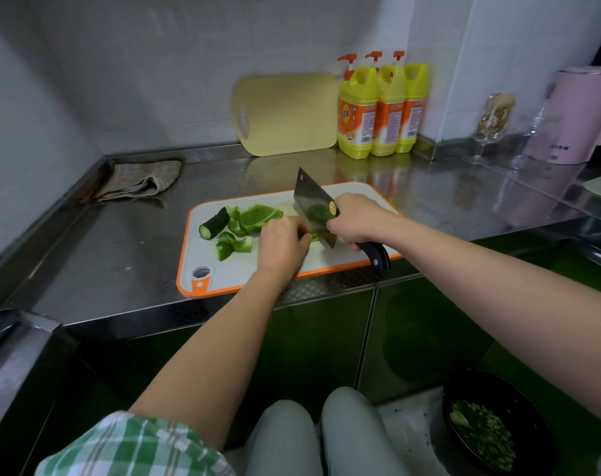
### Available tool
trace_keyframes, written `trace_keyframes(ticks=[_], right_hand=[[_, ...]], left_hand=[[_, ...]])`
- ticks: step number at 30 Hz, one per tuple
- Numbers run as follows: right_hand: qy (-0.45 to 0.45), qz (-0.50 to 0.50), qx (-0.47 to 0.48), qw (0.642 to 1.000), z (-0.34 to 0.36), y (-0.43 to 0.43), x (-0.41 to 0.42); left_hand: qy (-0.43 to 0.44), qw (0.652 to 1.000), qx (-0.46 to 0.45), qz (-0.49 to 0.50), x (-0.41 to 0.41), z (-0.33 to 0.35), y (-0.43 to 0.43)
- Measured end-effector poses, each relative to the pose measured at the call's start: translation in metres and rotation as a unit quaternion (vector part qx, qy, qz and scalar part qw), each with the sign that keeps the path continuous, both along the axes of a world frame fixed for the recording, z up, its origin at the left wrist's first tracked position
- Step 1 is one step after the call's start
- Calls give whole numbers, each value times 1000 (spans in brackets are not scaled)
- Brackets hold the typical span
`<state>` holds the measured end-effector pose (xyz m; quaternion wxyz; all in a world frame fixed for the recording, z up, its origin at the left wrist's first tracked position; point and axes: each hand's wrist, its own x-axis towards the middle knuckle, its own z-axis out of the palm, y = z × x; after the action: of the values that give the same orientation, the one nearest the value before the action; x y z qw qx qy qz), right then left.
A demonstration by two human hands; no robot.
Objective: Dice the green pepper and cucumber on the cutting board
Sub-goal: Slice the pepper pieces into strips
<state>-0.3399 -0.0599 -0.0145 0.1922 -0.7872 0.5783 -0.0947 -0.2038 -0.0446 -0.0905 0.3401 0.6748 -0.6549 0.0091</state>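
Green pepper (254, 218) lies in rough chunks on the cutting board (230, 269), just beside the back of my left hand (282, 243). The cucumber (214, 224), a short stub with its pale cut end showing, sits past those chunks, farther out from the fingers.

My left fingers are curled down and pin a small green piece (315, 236) against the board. From here I cannot tell whether it is pepper or cucumber.

My right hand (355, 219) is wrapped tight around the black handle of the knife (313, 204), a broad cleaver. The blade tilts, its edge low at the green piece, right against my left fingertips. The handle's end pokes out past my right fingers over the board's near edge.

Well beyond both hands, a yellow board (288, 115) leans on the wall with three yellow bottles (378, 108) just beside it. A folded cloth (141, 180) lies far off my left hand. A dark bowl (491, 427) of chopped greens sits low, under my right forearm.
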Motion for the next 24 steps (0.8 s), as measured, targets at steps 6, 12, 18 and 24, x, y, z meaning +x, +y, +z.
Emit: trace_keyframes(ticks=[6, 12, 18, 24], right_hand=[[56, -9, -15, 998, -3, 7, 12], [31, -26, -34, 999, -10, -2, 17], [-14, -23, -39, 999, -2, -5, 4], [56, 0, -5, 998, 11, 8, 4]], left_hand=[[18, 1000, 1, -4, 0, 0, 1], [15, 1000, -7, -12, 1, 1, 4], [21, 1000, 1, -10, 0, 3, 6], [33, 999, -1, -13, 1, 2, 6]])
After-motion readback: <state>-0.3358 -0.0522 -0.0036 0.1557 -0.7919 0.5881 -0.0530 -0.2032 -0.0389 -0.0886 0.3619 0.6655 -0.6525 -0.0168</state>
